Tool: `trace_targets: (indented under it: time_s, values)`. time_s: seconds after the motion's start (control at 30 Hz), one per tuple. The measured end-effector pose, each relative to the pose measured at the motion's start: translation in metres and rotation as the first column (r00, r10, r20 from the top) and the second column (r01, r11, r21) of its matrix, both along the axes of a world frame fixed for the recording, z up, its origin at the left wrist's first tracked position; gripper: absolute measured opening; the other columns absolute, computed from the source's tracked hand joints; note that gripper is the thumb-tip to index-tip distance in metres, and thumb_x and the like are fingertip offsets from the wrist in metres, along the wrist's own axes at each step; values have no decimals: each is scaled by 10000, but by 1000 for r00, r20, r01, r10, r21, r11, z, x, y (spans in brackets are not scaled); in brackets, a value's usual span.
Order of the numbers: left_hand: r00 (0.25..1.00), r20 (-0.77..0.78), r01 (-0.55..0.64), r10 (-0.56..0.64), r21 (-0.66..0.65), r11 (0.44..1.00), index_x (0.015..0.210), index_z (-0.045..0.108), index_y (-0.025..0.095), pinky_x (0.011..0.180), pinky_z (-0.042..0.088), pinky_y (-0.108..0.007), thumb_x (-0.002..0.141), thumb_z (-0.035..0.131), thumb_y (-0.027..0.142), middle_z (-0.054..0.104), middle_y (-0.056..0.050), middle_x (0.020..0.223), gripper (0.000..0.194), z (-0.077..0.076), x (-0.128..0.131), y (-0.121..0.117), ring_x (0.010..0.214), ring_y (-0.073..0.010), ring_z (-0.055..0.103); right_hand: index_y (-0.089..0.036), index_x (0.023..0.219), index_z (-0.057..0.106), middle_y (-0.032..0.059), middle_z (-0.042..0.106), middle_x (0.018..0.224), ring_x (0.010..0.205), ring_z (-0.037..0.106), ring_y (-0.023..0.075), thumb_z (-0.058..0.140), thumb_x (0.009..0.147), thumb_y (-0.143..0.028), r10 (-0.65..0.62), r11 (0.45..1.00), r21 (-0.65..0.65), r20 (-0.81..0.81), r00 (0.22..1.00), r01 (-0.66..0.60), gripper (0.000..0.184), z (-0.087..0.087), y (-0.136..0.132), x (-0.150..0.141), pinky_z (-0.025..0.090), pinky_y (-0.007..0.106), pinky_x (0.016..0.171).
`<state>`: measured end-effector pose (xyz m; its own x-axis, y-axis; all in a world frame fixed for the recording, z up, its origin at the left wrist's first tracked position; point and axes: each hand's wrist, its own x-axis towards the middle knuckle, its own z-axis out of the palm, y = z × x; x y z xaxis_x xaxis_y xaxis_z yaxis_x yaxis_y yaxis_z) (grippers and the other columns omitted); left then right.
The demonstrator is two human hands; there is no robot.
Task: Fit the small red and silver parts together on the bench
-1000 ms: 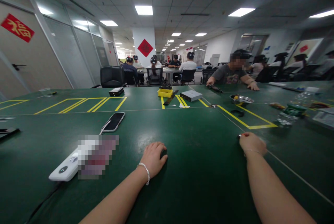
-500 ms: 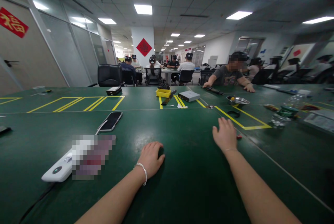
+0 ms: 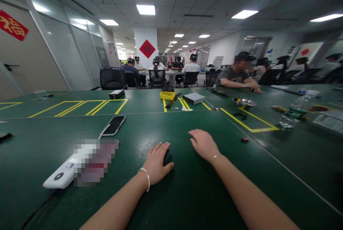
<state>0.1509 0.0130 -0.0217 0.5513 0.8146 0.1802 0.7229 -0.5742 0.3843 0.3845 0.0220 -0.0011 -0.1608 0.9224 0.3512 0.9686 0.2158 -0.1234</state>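
Observation:
My left hand [image 3: 157,162] rests palm down on the green table [image 3: 184,201], fingers spread and thumb apart, with nothing in it. Opposite it, my right hand [image 3: 205,145] is low over the table, its fingers stretched toward the left; no held thing shows. A gap of bare tabletop lies between the two hands. Left of my left hand are a phone [image 3: 113,125] with a white cable and a white device [image 3: 59,177] with a dark cord, partly blurred out. To the right of my right hand lies a small red object [image 3: 244,139].
Farther back stand a yellow tray [image 3: 167,96] with black items, a grey box [image 3: 193,98] and a metal bowl [image 3: 244,103]. A clear plastic bottle [image 3: 293,114] is at the right. Across the table sits a person [image 3: 235,74] with forearms on it.
My right hand has moved left, away from the red object, which now shows fully. My left hand's fingers have spread. The person opposite has drawn their hands together, away from a dark object.

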Motion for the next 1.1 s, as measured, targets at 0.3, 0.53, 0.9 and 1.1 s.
trace_targets:
  time_s: [0.3, 0.53, 0.9, 1.1]
  values:
    - [1000, 6, -9, 9, 9, 1000, 1248, 252, 233, 982, 173, -427, 712, 461, 396, 323, -37, 1297, 599, -1, -1, -2, 1211, -227, 211, -106, 1139, 464, 152, 491, 1105, 981, 467, 247, 366, 666, -125, -768, 639, -122, -51, 639, 759, 483, -33, -10, 173, 388, 333, 779]
    - [1000, 13, 11, -11, 8, 1000, 1240, 262, 252, 979, 172, -445, 717, 459, 394, 314, -23, 1303, 577, 0, -1, -1, 1211, -234, 209, -181, 941, 600, 106, 578, 950, 839, 530, 231, 397, 647, -147, -770, 634, -174, -52, 636, 754, 359, -33, -8, 172, 423, 317, 670]
    - [999, 18, 27, -27, 31, 999, 1206, 312, 259, 972, 182, -448, 733, 443, 398, 333, -19, 1291, 510, -3, -1, 0, 1205, -231, 225, -243, 1046, 524, 116, 571, 960, 834, 517, 264, 312, 763, -285, -805, 594, -160, -117, 582, 788, 356, -14, -14, 150, 405, 362, 616]
    - [998, 67, 2, -4, 22, 1000, 1179, 351, 238, 968, 196, -424, 759, 413, 398, 394, -31, 1244, 453, -4, 0, 2, 1184, -223, 264, -189, 980, 529, 68, 573, 960, 847, 516, 184, 343, 770, -278, -504, 863, -54, -174, 846, 503, 294, 5, -2, 92, 397, 299, 704]
